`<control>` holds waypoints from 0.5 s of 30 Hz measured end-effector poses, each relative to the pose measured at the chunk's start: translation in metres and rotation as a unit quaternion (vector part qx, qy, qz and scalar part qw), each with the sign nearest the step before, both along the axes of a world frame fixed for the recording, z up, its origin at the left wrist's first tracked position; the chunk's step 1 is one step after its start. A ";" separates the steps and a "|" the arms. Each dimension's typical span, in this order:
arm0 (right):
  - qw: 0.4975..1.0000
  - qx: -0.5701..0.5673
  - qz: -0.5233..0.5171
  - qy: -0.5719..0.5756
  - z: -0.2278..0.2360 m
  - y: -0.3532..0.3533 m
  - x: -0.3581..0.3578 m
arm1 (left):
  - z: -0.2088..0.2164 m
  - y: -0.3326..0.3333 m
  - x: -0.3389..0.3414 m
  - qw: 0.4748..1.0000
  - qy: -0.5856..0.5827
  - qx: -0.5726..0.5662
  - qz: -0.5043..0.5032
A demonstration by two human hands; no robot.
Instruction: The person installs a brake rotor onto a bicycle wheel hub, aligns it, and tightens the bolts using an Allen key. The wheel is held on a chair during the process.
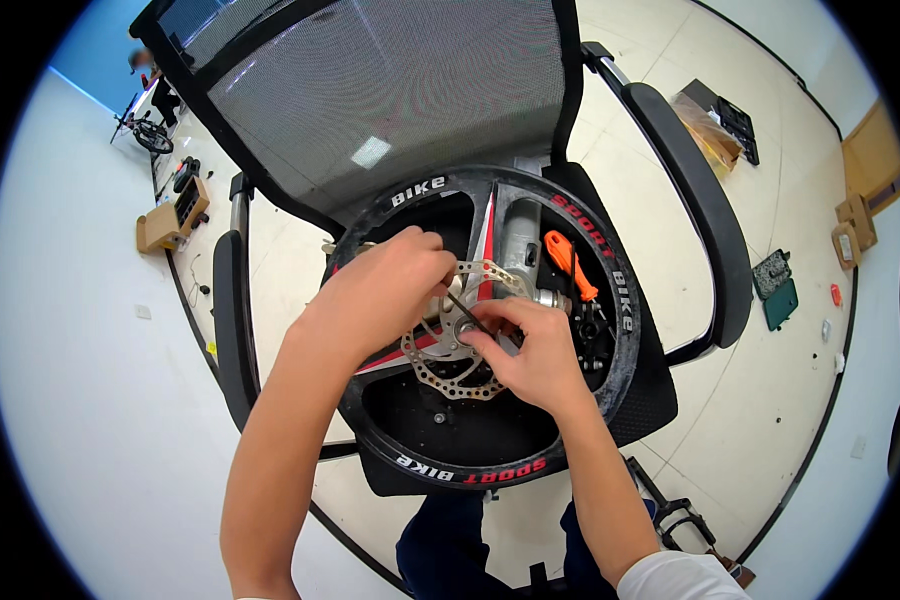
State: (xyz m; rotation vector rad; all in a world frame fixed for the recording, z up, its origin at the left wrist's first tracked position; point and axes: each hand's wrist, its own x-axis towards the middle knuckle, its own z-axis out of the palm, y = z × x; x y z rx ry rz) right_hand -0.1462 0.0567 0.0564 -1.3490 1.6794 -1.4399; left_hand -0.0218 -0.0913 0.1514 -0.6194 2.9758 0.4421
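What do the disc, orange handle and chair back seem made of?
Disc: bare metal, probably steel; silvery shine, thin, with many small holes. Orange handle: likely hard plastic; smooth and evenly coloured. Chair back: grey mesh, perhaps synthetic; it is partly see-through.

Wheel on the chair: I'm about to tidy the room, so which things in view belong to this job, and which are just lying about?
With the job, it seems:
Wheel
Disc
Rod, at the fingers of left hand and right hand
Chair, as support
Screwdriver, probably

Lying about, apparently:
Left carton
Green case
Right boxes
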 end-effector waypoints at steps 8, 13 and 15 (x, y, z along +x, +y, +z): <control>0.999 -0.014 -0.008 0.043 -0.004 -0.002 0.006 | 0.011 0.011 -0.004 0.997 -0.069 -0.026 0.005; 0.991 -0.064 -0.028 0.112 -0.008 -0.003 0.013 | 0.005 0.027 0.020 0.998 -0.008 -0.061 0.022; 0.987 -0.078 -0.025 0.137 -0.010 -0.003 0.011 | -0.001 0.035 0.023 0.997 0.002 -0.063 0.045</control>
